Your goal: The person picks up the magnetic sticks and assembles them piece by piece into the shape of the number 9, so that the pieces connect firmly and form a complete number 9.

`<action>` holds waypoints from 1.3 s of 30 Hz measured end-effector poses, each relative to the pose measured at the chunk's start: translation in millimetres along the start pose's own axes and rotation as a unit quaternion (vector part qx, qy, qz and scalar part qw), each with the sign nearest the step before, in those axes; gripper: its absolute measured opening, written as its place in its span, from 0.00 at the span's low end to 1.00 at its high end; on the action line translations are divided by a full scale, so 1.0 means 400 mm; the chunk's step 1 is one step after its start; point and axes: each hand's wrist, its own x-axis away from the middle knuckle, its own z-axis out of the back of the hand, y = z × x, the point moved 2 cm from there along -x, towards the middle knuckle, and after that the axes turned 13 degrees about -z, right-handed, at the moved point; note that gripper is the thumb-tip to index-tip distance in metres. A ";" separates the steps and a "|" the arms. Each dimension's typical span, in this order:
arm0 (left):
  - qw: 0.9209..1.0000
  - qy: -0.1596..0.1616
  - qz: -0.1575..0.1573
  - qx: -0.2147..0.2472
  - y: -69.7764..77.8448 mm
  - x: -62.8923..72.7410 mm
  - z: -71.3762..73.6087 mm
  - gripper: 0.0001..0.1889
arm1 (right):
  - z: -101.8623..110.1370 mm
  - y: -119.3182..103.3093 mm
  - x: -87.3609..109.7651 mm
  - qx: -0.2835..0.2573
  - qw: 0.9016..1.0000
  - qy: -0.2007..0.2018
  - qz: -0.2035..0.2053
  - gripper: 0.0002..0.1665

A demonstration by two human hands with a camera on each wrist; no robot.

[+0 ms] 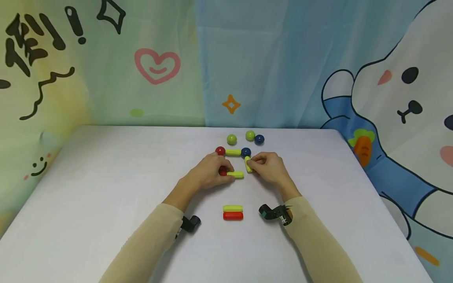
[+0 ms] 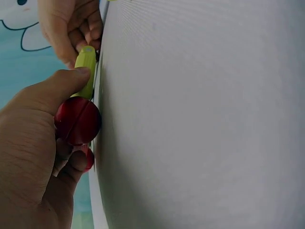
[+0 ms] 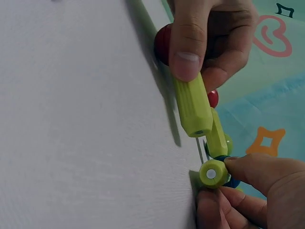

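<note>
My left hand (image 1: 212,171) pinches a yellow-green rod (image 1: 238,175) close to the red ball (image 2: 78,120) on its left end. Beyond it, a second red ball (image 1: 220,151), a yellow-green rod (image 1: 233,152) and a dark blue ball (image 1: 245,152) form a row. Another yellow-green rod (image 1: 248,165) runs from the blue ball toward the front, and my right hand (image 1: 269,168) pinches it between thumb and fingers. In the right wrist view this rod's round end (image 3: 212,173) faces the camera. The left fingers hide the space between the two red balls.
Behind the row lie two green balls (image 1: 231,139) (image 1: 250,135) and a dark blue ball (image 1: 259,139). Nearer the front, a yellow-green rod (image 1: 232,208) lies alongside a red rod (image 1: 232,216). A printed curtain (image 1: 269,70) hangs behind the white table (image 1: 106,196).
</note>
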 end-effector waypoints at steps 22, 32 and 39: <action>0.999 -0.034 0.006 -0.011 0.008 -0.009 0.005 0.12 | -0.010 0.012 -0.005 -0.020 1.000 -0.003 -0.022 0.19; 0.999 -0.040 0.007 -0.021 0.005 -0.012 0.004 0.11 | -0.010 0.015 -0.008 -0.025 0.999 0.001 -0.023 0.19; 0.999 -0.039 0.012 -0.016 0.009 -0.015 0.006 0.12 | -0.008 0.019 -0.005 -0.031 0.999 0.000 -0.020 0.19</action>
